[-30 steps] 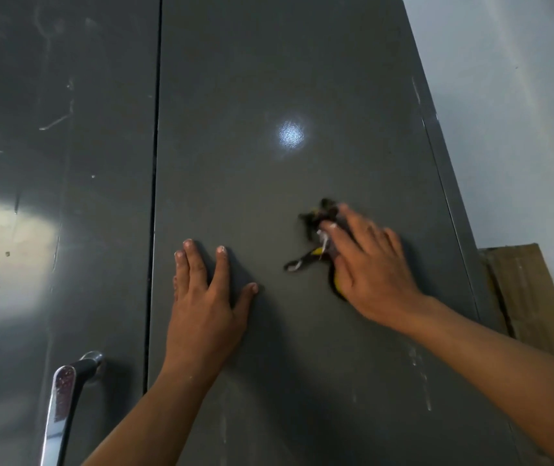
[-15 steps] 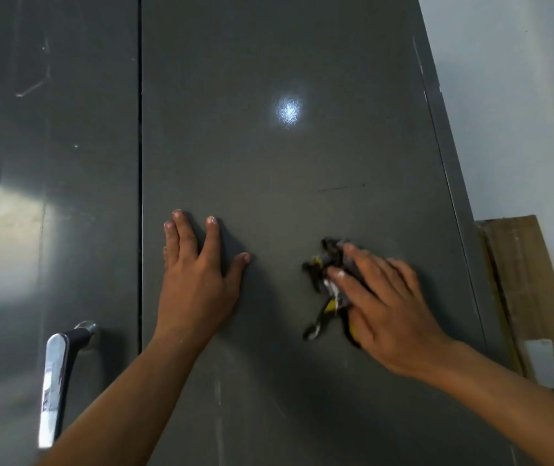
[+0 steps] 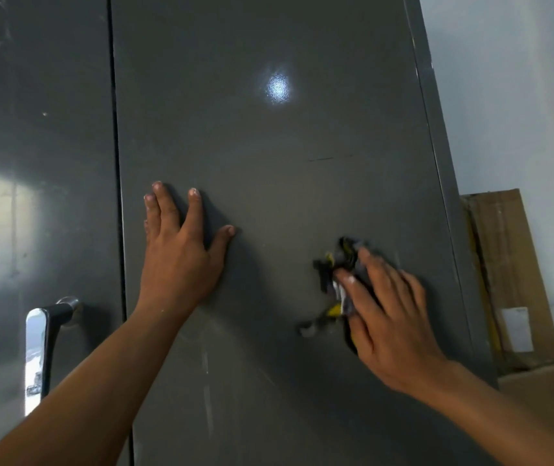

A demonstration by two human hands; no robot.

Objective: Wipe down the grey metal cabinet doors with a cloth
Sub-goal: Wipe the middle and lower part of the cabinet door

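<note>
The right hand lies with fingers stretched out over a bunched dark cloth with yellow and white bits, pressing it flat against the right cabinet door; it is not clenched round the cloth, only pinning it to the metal. The cloth sits low on the right half of that door, a loose tail hanging from it to the lower left. The left hand is spread open, palm and fingers flat on the same door near the seam, holding nothing and, it seems, bracing the panel

To wipe well, I would judge that firm, even pressure through the fingers matters, with overlapping strokes and the loose tail gathered in so it does not drag dirt. Pale streaks lower down and a thin dark scuff above the cloth look like spots worth passing over

The left door bears faint scratches and a chrome handle, which the cloth must work round. Cardboard boxes lean just beside the cabinet's right edge against the pale wall, and may crowd strokes that run off that side
</note>
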